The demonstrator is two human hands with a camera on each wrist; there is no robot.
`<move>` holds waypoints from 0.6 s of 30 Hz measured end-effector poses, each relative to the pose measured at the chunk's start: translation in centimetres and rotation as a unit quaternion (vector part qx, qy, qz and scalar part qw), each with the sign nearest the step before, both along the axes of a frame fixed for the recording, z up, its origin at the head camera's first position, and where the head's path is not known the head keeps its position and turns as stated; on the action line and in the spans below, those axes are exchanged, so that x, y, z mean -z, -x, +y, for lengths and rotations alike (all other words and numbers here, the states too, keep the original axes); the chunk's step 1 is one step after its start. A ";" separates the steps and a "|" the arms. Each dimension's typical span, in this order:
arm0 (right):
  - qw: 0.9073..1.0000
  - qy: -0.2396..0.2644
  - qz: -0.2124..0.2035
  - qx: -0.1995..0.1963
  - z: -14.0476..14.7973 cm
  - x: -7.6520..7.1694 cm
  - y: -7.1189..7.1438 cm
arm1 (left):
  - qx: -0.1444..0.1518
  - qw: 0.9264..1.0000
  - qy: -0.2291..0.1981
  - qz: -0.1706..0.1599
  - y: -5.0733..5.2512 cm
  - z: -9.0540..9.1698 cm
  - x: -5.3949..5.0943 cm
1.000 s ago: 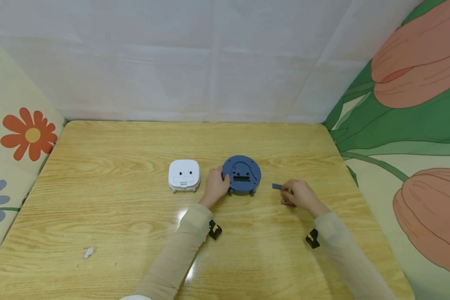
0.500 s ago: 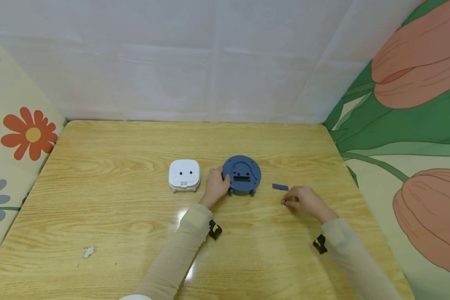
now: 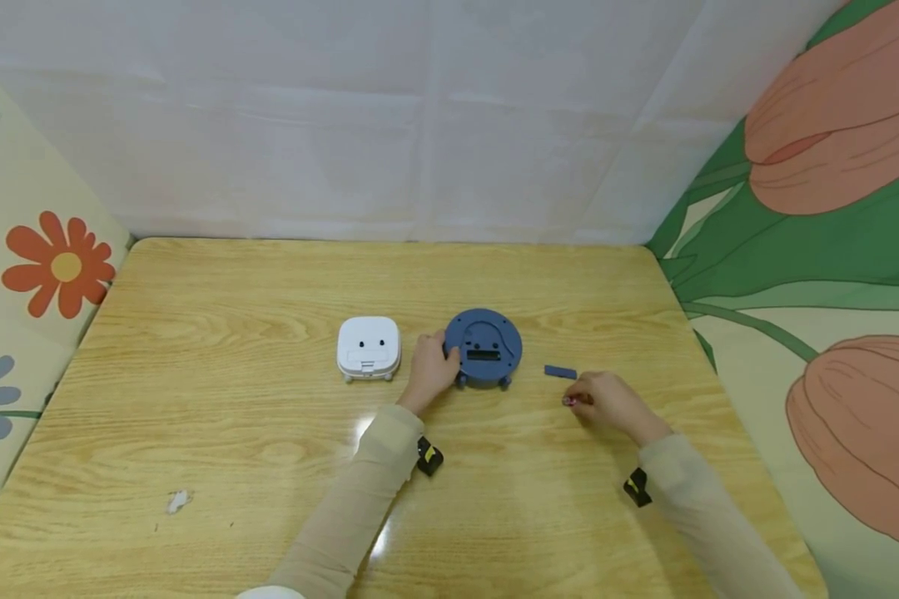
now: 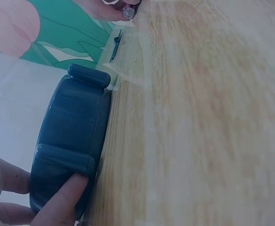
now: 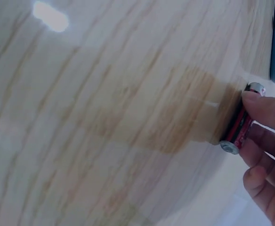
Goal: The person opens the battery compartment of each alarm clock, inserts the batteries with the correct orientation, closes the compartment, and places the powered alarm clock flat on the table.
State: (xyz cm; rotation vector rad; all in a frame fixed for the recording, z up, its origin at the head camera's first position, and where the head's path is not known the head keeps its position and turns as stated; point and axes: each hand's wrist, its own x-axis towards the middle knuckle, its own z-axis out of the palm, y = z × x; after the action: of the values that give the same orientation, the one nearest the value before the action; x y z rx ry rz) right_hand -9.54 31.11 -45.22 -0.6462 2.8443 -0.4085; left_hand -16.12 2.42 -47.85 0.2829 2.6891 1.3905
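Observation:
A round dark-blue clock [image 3: 483,333] lies with its back up, its oblong battery slot uncovered and two stubby feet toward me. My left hand [image 3: 431,366] grips its left rim, thumb on the near side; the left wrist view shows fingers [image 4: 64,200] curled round the clock's edge [image 4: 71,127]. Right of the clock lies a small blue battery cover [image 3: 560,372]. Just below that, my right hand [image 3: 613,405] pinches a red-and-black battery [image 5: 241,120] between thumb and fingers, low over the table. Its silver ends show in the right wrist view.
A white square clock [image 3: 369,348] with small feet lies back up, left of my left hand. A white scrap-like patch [image 3: 178,502] is at the table's [image 3: 270,433] front left. A white curtain and flower-printed panels surround the table.
My right hand has drawn back from the blue battery cover, which stays on the table, and has taken hold of the battery below it. The left hand and clock have not moved.

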 end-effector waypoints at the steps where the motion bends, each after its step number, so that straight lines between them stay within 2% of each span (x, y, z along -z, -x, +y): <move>1: 1.000 -0.001 -0.002 0.002 0.0 0.0 0.0 | 0.000 1.000 0.002 0.000 0.0 0.0 0.0; 7: 1.000 -0.004 -0.006 0.006 -0.4 -0.1 0.0 | 0.004 1.000 0.006 -0.007 0.0 0.1 0.2; 11: 1.000 -0.001 -0.004 0.013 -0.9 -0.3 0.2 | 0.003 1.000 -0.007 -0.014 0.0 0.0 0.0; 18: 1.000 -0.004 0.015 0.014 -1.5 -0.6 0.8 | 0.003 1.000 -0.003 -0.001 0.0 -0.1 -0.1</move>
State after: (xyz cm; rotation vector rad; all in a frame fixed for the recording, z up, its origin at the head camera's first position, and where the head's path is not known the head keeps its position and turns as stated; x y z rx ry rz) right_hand -10.34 29.63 -44.58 -0.6158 2.8853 -0.3957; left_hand -16.09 2.35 -47.73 0.2907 2.6800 1.3964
